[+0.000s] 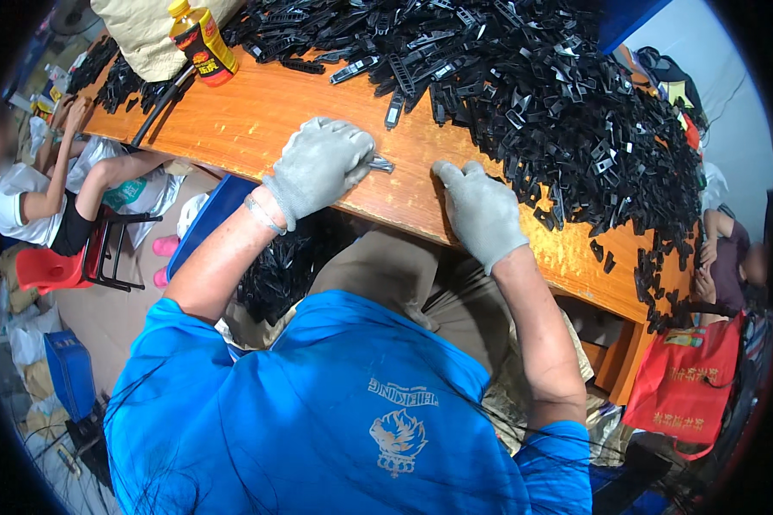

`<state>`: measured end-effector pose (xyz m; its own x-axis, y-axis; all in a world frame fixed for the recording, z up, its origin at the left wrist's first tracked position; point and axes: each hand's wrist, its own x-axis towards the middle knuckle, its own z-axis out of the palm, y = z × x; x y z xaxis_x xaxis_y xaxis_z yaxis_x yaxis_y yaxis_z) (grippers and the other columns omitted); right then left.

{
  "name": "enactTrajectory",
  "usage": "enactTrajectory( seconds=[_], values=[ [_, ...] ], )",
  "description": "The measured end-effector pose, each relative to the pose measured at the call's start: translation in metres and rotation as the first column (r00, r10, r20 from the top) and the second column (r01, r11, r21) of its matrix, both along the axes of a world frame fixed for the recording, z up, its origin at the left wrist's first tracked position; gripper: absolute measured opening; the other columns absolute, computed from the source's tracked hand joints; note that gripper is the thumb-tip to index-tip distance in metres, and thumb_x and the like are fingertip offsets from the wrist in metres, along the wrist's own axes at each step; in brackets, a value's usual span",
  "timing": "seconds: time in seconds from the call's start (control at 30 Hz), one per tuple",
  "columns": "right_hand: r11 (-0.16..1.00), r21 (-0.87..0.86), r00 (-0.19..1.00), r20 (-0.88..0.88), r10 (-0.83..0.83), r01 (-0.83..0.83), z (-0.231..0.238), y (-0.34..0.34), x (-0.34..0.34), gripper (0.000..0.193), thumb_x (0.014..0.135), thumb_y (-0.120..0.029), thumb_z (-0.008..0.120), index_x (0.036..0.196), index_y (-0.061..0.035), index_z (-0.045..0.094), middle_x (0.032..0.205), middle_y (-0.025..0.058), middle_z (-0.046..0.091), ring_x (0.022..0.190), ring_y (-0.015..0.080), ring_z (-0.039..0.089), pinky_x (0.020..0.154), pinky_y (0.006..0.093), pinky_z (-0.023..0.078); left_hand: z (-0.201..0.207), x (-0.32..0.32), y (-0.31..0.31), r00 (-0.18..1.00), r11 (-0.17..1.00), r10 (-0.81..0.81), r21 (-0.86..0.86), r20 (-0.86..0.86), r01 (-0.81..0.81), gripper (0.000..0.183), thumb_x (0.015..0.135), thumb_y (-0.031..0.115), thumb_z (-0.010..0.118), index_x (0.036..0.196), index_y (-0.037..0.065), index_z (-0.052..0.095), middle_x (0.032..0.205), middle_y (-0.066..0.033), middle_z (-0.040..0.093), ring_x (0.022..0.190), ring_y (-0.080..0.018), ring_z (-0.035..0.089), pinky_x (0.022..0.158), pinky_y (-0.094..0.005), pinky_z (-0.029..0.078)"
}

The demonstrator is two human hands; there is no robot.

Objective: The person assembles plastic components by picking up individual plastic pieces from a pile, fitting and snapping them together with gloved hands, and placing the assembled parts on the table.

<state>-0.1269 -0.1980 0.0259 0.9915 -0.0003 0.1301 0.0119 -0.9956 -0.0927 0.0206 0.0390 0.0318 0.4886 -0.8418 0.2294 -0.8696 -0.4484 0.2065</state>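
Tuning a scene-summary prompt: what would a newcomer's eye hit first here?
The big heap of black plastic parts, spread over the far and right side of the orange-brown table. Then the bright blue shirt filling the lower middle. Between them, two grey-gloved hands at the near edge: the left hand grips a small shiny part, the right hand sits beside it.
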Motion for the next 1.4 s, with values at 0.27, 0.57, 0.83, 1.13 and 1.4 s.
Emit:
enactTrajectory(
  seconds=[0.27, 0.57, 0.83, 1.13, 1.4],
  values=[
    [1.000, 0.018, 1.000, -0.025, 0.004, -0.003, -0.004, -0.012, 0.011, 0.025, 0.101, -0.014, 0.058, 0.125, -0.0112, 0.065, 0.089, 0.0181, 0.074, 0.080, 0.0378, 0.077, 0.070, 0.0499, 0.061, -0.020, -0.017, 0.001, 0.991, 0.960, -0.123, -0.249, 0.046, 0.130, 0.017, 0.086, 0.017, 0.081, 0.093, 0.012, 0.067, 0.107, -0.0050, 0.068, 0.112, -0.0310, 0.065, 0.095, -0.0467, 0.051],
    [0.924, 0.338, 0.967, 0.232, 0.102, -0.178, -0.019, -0.018, 0.021, 0.032, 0.106, -0.018, 0.055, 0.135, -0.0112, 0.069, 0.089, 0.0192, 0.076, 0.079, 0.0354, 0.077, 0.069, 0.0489, 0.060, -0.013, -0.050, -0.008, 0.994, 0.893, -0.036, -0.451, -0.104, -0.015, 0.030, 0.087, 0.014, 0.080, 0.116, 0.009, 0.073, 0.121, -0.0124, 0.072, 0.116, -0.0349, 0.068, 0.103, -0.0467, 0.052],
    [0.015, 0.949, 0.938, -0.313, 0.149, 0.314, 0.023, 0.020, -0.002, 0.041, 0.111, -0.015, 0.047, 0.144, 0.0033, 0.062, 0.080, 0.0044, 0.069, 0.056, 0.0103, 0.062, 0.050, 0.0262, 0.049, -0.018, -0.059, -0.021, 0.871, 0.825, -0.128, -0.539, -0.475, -0.173, 0.030, 0.093, 0.007, 0.075, 0.123, 0.002, 0.068, 0.115, -0.0163, 0.070, 0.109, -0.0355, 0.070, 0.093, -0.0420, 0.058],
    [0.858, 0.491, 0.959, 0.283, 0.007, -0.151, -0.007, 0.050, -0.010, 0.032, 0.095, -0.021, 0.075, 0.126, -0.0145, 0.069, 0.114, 0.0138, 0.071, 0.093, 0.0353, 0.073, 0.073, 0.0462, 0.060, -0.008, -0.078, -0.014, 0.390, 0.733, -0.246, -0.433, -0.887, -0.525, 0.015, 0.104, 0.007, 0.071, 0.118, -0.001, 0.069, 0.104, -0.0029, 0.073, 0.096, -0.0068, 0.067, 0.086, -0.0255, 0.057],
    [0.916, 0.333, 0.927, 0.363, 0.094, -0.224, -0.009, 0.053, 0.000, 0.034, 0.092, -0.022, 0.079, 0.124, -0.0152, 0.070, 0.108, 0.0109, 0.068, 0.087, 0.0353, 0.073, 0.070, 0.0448, 0.060, -0.008, -0.068, 0.003, 0.362, 0.726, -0.260, -0.429, -0.895, -0.538, 0.017, 0.106, 0.010, 0.071, 0.119, -0.001, 0.070, 0.108, -0.0014, 0.071, 0.094, -0.0057, 0.064, 0.083, -0.0242, 0.054]
  ],
)
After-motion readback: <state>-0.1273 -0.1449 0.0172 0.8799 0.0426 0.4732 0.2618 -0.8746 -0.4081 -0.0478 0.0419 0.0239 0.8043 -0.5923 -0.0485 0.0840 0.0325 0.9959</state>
